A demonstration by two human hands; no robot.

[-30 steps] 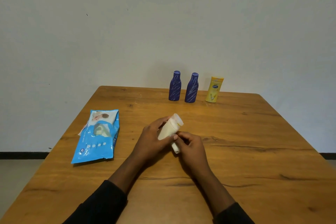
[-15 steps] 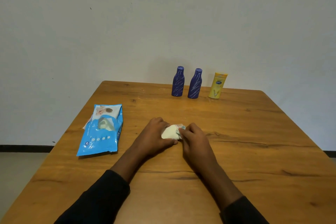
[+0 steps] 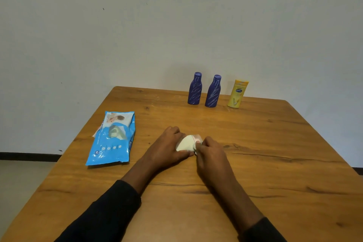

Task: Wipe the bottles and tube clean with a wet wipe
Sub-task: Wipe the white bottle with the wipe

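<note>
At the middle of the wooden table (image 3: 275,143) a cream tube (image 3: 185,143) lies low, gripped by my left hand (image 3: 168,146). My right hand (image 3: 211,153) presses a small white wet wipe (image 3: 196,146) against the tube's right end. At the far edge two dark blue bottles (image 3: 195,91) (image 3: 213,91) stand side by side, with a yellow bottle (image 3: 237,94) upright to their right. Most of the wipe is hidden under my fingers.
A blue pack of wet wipes (image 3: 112,139) lies flat to the left of my hands, its flap open. A plain wall rises behind the table's far edge, and the floor shows at the left.
The tube was held tilted up off the table a second ago. It now lies low near the tabletop, and my right hand has closed over its end with the wipe.
</note>
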